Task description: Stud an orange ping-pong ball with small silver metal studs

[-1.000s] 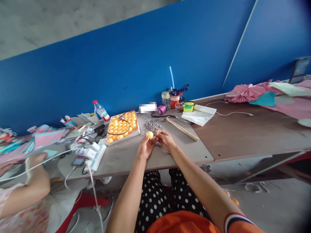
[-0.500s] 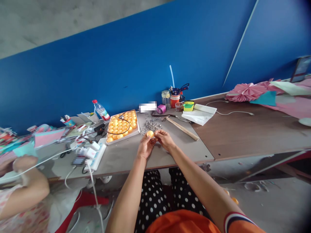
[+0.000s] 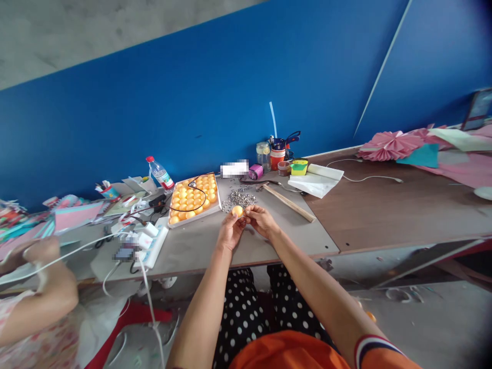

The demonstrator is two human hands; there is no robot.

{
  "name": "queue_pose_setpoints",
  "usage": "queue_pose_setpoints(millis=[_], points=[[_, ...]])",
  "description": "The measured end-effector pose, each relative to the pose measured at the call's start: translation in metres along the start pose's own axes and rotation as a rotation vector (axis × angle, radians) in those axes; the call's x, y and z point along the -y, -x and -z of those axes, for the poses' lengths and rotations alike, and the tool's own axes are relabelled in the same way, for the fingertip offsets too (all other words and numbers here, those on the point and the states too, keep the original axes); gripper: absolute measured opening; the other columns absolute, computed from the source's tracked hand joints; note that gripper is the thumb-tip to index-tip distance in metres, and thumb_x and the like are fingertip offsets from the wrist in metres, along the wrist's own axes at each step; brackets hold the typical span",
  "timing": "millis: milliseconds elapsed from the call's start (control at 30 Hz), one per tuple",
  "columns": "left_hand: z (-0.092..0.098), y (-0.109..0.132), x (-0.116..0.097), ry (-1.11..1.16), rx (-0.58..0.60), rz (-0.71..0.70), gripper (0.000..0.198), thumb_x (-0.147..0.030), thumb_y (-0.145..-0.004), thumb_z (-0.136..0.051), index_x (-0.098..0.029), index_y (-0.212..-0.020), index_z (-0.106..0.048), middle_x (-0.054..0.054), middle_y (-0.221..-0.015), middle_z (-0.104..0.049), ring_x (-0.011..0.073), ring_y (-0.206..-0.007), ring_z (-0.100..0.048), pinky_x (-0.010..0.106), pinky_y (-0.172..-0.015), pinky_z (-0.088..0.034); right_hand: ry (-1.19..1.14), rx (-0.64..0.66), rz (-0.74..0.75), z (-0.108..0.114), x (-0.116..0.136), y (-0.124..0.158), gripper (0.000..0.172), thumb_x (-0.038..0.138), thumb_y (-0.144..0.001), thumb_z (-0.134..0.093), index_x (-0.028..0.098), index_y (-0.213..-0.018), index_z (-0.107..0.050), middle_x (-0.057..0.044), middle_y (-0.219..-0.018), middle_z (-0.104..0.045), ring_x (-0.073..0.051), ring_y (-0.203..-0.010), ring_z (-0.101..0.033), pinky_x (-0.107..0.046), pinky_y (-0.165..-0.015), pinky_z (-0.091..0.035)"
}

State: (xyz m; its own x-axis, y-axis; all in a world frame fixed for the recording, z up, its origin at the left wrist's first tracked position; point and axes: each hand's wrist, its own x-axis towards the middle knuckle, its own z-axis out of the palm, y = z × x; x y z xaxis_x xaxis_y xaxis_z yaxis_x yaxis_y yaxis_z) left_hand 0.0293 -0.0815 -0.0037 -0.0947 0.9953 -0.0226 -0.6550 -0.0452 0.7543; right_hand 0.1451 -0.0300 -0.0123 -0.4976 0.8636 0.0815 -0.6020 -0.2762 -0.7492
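Note:
An orange ball (image 3: 238, 211), the size of a table tennis ball, sits in the closed fingers of my left hand (image 3: 229, 231) above the near part of the table. My right hand (image 3: 261, 220) is pinched close against the ball's right side; whatever lies between its fingertips is too small to make out. Just beyond both hands is a loose pile of small shiny metal pieces (image 3: 240, 199). To the left of the pile, a shallow white box (image 3: 195, 220) holds several rows of similar orange balls (image 3: 190, 202), with a dark cable lying across them.
A wooden-handled hammer (image 3: 290, 203) lies right of the pile. Behind are a purple roll (image 3: 255, 171), a glass jar (image 3: 263, 156) and an orange cup (image 3: 277, 159). A power strip (image 3: 156, 248) and bottle (image 3: 160, 175) stand left, near another person's arm (image 3: 54, 287).
My hands keep nearly the same pose around the orange ball. At the left, the other person's hand has shifted slightly.

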Motion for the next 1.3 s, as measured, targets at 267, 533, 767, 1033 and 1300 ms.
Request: queue_pose_setpoints(millis=[267, 533, 767, 1033, 1300], points=[[0.0008, 0.0000, 0.0017, -0.012, 0.005, 0.012, 0.025, -0.023, -0.069, -0.071, -0.016, -0.092, -0.063, 0.003, -0.084, -0.067, 0.0134, -0.074, -0.060, 0.026, -0.069, -0.045, 0.007, -0.025, -0.024, 0.0029, -0.0019, -0.0008, 0.024, 0.027, -0.056, -0.077, 0.017, -0.068, -0.059, 0.006, -0.054, -0.051, -0.005, -0.048, -0.041, -0.020, -0.051, -0.035], [-0.0035, 0.0013, 0.0009, -0.048, 0.015, -0.014, 0.025, -0.026, -0.068, -0.072, -0.015, -0.089, -0.063, 0.004, -0.085, -0.067, 0.0149, -0.073, -0.060, 0.029, -0.072, -0.045, 0.005, -0.042, -0.065, 0.0031, -0.0030, -0.0023, 0.028, 0.030, -0.053, -0.079, 0.016, -0.067, -0.060, 0.007, -0.050, -0.046, -0.004, -0.046, -0.036, -0.020, -0.049, -0.033], [-0.0019, 0.0008, 0.0020, -0.045, 0.010, -0.018, 0.024, -0.025, -0.069, -0.072, -0.014, -0.088, -0.064, 0.004, -0.083, -0.067, 0.0142, -0.071, -0.060, 0.028, -0.069, -0.045, 0.011, -0.036, -0.071, 0.0023, -0.0025, -0.0020, 0.028, 0.031, -0.054, -0.079, 0.016, -0.066, -0.059, 0.007, -0.048, -0.045, -0.004, -0.045, -0.037, -0.021, -0.049, -0.035], [0.0006, -0.0012, 0.0054, -0.069, -0.005, -0.028, 0.027, -0.029, -0.069, -0.072, -0.013, -0.090, -0.063, 0.005, -0.083, -0.067, 0.0142, -0.069, -0.061, 0.028, -0.068, -0.045, 0.022, -0.043, -0.082, 0.0024, -0.0026, -0.0017, 0.028, 0.030, -0.053, -0.079, 0.016, -0.066, -0.059, 0.007, -0.048, -0.047, -0.004, -0.044, -0.038, -0.021, -0.048, -0.035], [-0.0033, -0.0003, 0.0048, -0.079, -0.020, -0.041, 0.038, -0.030, -0.066, -0.074, -0.018, -0.099, -0.059, 0.002, -0.083, -0.066, 0.0142, -0.067, -0.061, 0.030, -0.068, -0.045, 0.009, -0.061, -0.094, 0.0052, -0.0051, -0.0039, 0.029, 0.032, -0.053, -0.080, 0.016, -0.068, -0.059, 0.007, -0.047, -0.047, -0.005, -0.043, -0.039, -0.020, -0.046, -0.034]])
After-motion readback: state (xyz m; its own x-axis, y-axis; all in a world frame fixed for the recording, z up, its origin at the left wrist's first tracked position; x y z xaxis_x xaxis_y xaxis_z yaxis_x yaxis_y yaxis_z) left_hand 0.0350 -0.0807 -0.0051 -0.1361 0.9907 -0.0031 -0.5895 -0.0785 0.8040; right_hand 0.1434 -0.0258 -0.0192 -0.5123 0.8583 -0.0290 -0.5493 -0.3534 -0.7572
